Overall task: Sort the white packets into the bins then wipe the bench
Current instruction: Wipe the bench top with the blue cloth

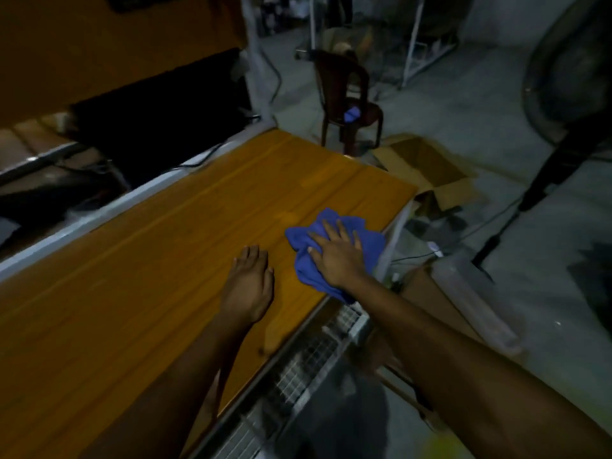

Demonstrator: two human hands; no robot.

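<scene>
A crumpled blue cloth (371, 241) lies on the orange wooden bench (165, 260), close to its right end and front edge. My right hand (337, 256) presses flat on top of the cloth with fingers spread. My left hand (250, 283) rests palm down on the bare bench just left of the cloth, holding nothing, fingers held together. No white packets or bins show in this view.
Beyond the bench's far right corner stands a dark red plastic chair (347, 101) with a blue item on its seat. An open cardboard box (427, 170) sits on the floor beside the bench end. A wire-mesh shelf (298, 369) runs below the front edge. A fan stand (556, 160) rises at right.
</scene>
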